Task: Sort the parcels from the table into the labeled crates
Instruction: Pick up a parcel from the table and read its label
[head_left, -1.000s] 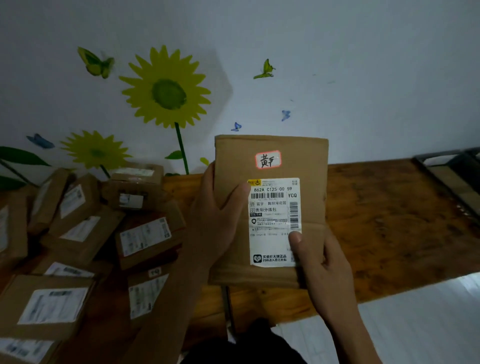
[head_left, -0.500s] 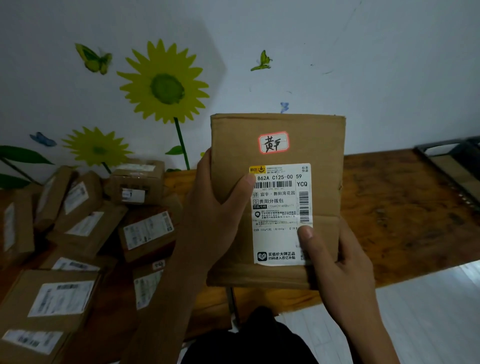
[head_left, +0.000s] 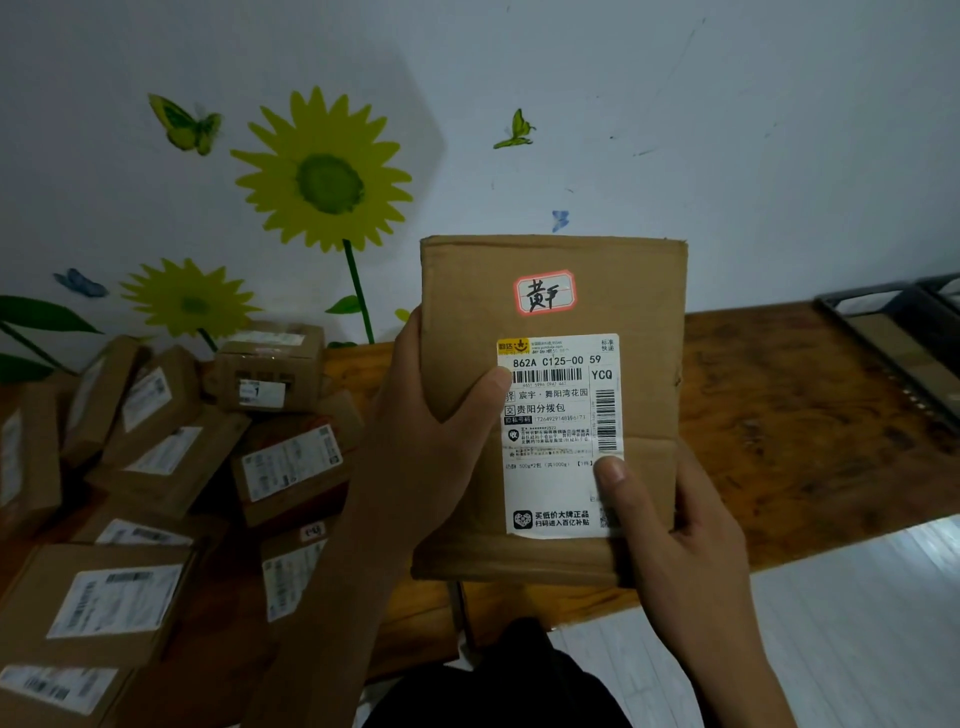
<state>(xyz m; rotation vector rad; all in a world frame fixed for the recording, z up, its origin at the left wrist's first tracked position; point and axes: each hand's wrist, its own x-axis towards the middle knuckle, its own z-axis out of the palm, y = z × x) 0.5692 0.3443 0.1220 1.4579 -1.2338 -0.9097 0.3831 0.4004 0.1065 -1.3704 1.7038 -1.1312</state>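
Observation:
I hold a flat brown cardboard parcel (head_left: 639, 306) upright in front of me, above the wooden table (head_left: 779, 415). It carries a white shipping label and a small red-edged sticker with handwritten characters near its top. My left hand (head_left: 431, 441) grips its left edge, thumb pressed on the label's upper left corner. My right hand (head_left: 675, 525) grips the lower right corner, thumb on the label's right side. A heap of several more labelled cardboard parcels (head_left: 166, 467) lies on the table's left part.
A white wall with sunflower and butterfly stickers (head_left: 322, 176) stands behind the table. Dark crate rims (head_left: 904, 322) show at the far right edge. Pale floor (head_left: 857, 623) lies at the lower right, in front of the table.
The held parcel has come slightly closer to the camera and a little higher. Both hands keep the same grip on it.

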